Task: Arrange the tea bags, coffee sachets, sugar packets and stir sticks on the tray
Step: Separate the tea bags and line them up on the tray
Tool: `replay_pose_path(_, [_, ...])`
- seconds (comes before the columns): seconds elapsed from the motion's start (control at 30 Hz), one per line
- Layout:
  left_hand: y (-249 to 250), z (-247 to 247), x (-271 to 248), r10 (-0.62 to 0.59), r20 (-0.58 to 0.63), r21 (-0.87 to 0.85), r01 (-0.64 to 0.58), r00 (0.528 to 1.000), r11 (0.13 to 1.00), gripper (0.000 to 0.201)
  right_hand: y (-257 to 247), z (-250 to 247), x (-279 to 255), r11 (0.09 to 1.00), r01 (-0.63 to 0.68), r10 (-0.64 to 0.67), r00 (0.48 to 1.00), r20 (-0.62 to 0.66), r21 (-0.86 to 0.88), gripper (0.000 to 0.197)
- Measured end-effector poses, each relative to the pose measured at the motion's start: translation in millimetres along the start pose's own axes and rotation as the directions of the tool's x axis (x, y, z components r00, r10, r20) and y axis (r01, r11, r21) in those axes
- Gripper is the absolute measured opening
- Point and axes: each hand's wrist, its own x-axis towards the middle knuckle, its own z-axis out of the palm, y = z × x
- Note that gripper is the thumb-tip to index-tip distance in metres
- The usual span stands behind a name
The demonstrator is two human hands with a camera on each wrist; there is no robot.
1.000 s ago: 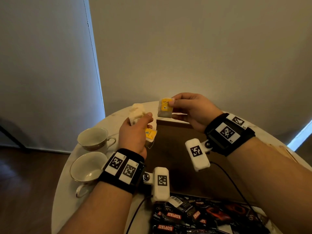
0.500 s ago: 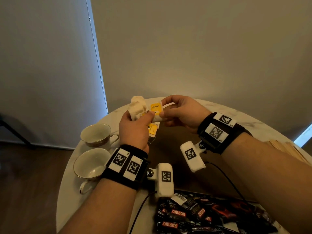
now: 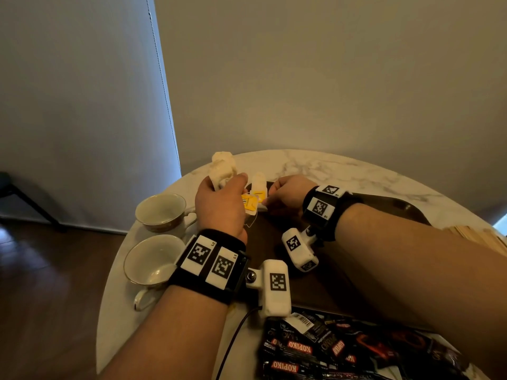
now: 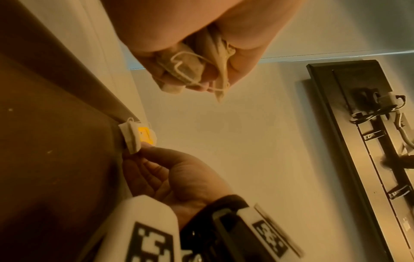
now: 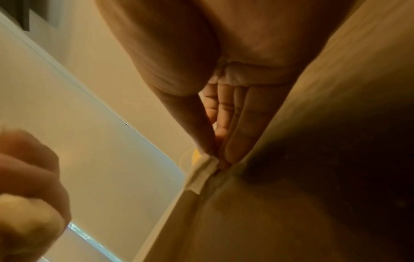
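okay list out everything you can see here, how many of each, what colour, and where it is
Tea bag being placed: one, white with a yellow tag, at the tray's far left corner, pinched by the right hand.
Tea bags in a bunch: count unclear, pale cream with a yellow tag, gripped in the left hand.
Tray: one, dark brown, centre of the table.
Table: one, round, white marble.
Cups: two, white with gilt rims, left of the tray.
Coffee sachets: a pile, black with red labels, near edge of the table.
Stir sticks: a stack, pale wood, right edge.
Left hand: one, over the tray's left edge.
Right hand: one, at the tray's far edge.
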Motion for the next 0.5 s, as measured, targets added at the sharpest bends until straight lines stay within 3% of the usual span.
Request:
replay_pose_path(0.2, [1, 1, -2, -0.003, -0.004, 0.001, 0.003, 1.000, 1.000, 0.018, 0, 8, 13, 0.999, -0.033, 0.033, 0.999, -0.016, 0.011, 0.013])
replay_pose_path(0.37, [2, 1, -3, -0.015, -0.007, 0.012, 0.015, 1.000, 1.000, 0.018, -6, 7, 11, 0.991, -0.133, 0.133, 0.990, 0.045, -0.003, 0.018])
replay_pose_path(0.5, [4, 1, -4, -0.025, -0.009, 0.018, 0.025, 1.000, 1.000, 0.017, 2, 8, 16, 0.992, -0.106, 0.108, 0.994, -0.027, 0.062, 0.016])
